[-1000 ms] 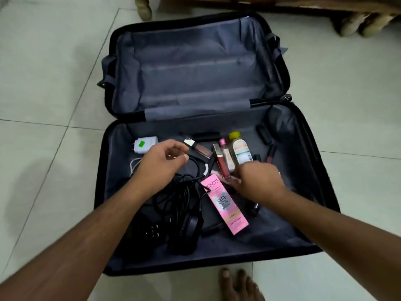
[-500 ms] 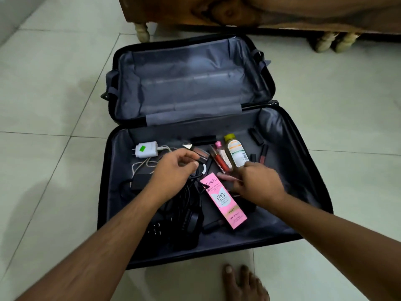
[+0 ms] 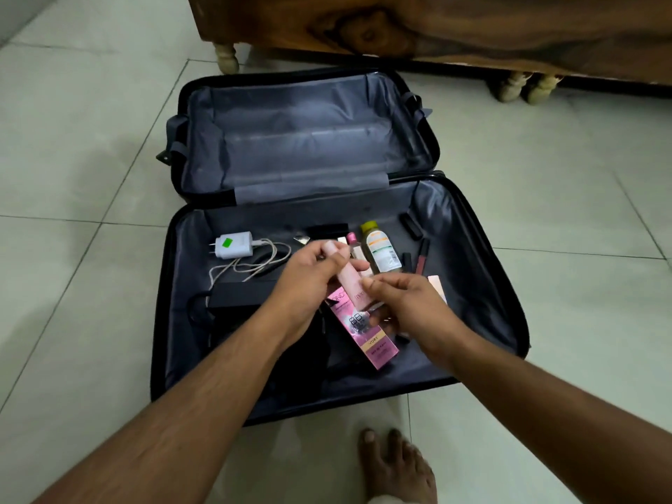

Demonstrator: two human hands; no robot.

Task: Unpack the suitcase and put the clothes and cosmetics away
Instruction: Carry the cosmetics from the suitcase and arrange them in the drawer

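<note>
The black suitcase (image 3: pixel 483 285) lies open on the floor, its far half bare. In the near half my left hand (image 3: pixel 309 281) and my right hand (image 3: pixel 403 303) both hold a pale pink tube (image 3: pixel 349 281), lifted above the lining. Under them lies a pink BB cream box (image 3: pixel 367 336). Behind are a clear bottle with a yellow cap (image 3: pixel 380 249), a small pink-capped bottle (image 3: pixel 351 239), a dark lip gloss (image 3: pixel 422 257) and a peach-coloured box (image 3: pixel 437 287) beside my right hand.
A white charger (image 3: pixel 234 244) with its coiled cable (image 3: pixel 251 265) lies at the left, above a black box (image 3: pixel 240 294) and black cords. A wooden piece of furniture (image 3: pixel 436 27) on turned legs stands behind the suitcase. My bare foot (image 3: pixel 396 467) is on the tiles.
My right hand picked the pink tube out of the cosmetics and raised it; my left hand left the black cords and took hold of the tube's upper end. The camera tilted upward.
</note>
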